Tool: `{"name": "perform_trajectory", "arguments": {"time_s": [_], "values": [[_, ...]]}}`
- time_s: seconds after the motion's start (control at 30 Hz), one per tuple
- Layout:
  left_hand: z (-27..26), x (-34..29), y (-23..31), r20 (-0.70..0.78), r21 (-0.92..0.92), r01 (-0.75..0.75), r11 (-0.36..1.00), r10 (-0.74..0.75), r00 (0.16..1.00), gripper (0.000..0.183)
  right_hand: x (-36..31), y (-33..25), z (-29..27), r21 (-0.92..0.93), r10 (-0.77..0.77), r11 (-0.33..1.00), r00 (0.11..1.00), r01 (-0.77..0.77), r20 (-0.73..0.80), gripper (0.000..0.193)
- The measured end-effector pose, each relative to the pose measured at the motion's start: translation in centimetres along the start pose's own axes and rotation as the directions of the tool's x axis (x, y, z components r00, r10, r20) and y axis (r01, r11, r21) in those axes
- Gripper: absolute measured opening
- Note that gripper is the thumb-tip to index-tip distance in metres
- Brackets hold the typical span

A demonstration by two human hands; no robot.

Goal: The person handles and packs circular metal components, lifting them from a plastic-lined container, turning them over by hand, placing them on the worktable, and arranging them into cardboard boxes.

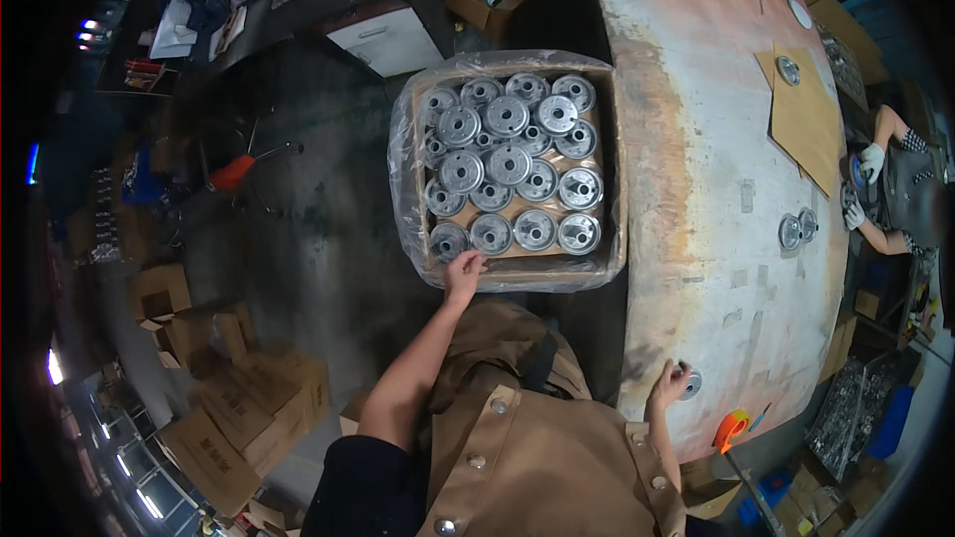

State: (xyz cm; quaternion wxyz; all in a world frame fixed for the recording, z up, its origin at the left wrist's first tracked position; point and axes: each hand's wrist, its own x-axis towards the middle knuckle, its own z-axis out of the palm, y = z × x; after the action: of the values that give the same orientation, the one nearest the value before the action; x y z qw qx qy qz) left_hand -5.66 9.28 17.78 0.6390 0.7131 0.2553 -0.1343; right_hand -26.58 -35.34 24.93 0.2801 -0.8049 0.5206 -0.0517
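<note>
A lined cardboard box (619, 169) in front of me holds several round, silver metal flanged hubs (507, 116) with holes in the middle, some stacked on others. My left hand (463, 276) is at the box's near left corner, its fingers curled together beside the corner hub (450, 241); whatever is between them is hidden. On the near end of the worktable, my right hand (668, 386) has its fingers bent at the edge of another metal hub (690, 385), gripping it; the hand covers part of it.
Two hubs (791, 232) and a cardboard sheet (811, 124) lie on the stained worktable (696, 268). An orange tool (731, 428) is near its front edge. Across it, a person's gloved hands (871, 161) hold a part. Cartons (264, 388) are piled at left.
</note>
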Motion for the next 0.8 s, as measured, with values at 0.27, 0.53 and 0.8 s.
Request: {"name": "perform_trajectory", "arguments": {"time_s": [0.27,0.53,0.8], "values": [[-4.6,0.1,1.6,0.248,0.058,0.211,0.976,-0.219,0.944,0.024,-2.7,-12.4,10.5,0.126,-0.250,0.968,0.855,0.217,0.453,0.024],[-6.9,2.9,1.5,0.229,0.047,0.419,0.907,-0.418,0.879,0.026,-3.2,-18.5,10.9,0.076,-0.271,0.959,0.798,0.274,0.539,0.032],[-4.3,4.5,2.6,0.212,0.191,0.379,0.905,-0.415,0.885,0.024,5.2,-15.3,7.5,-0.103,-0.151,0.976,0.939,0.191,0.308,0.028]]}}
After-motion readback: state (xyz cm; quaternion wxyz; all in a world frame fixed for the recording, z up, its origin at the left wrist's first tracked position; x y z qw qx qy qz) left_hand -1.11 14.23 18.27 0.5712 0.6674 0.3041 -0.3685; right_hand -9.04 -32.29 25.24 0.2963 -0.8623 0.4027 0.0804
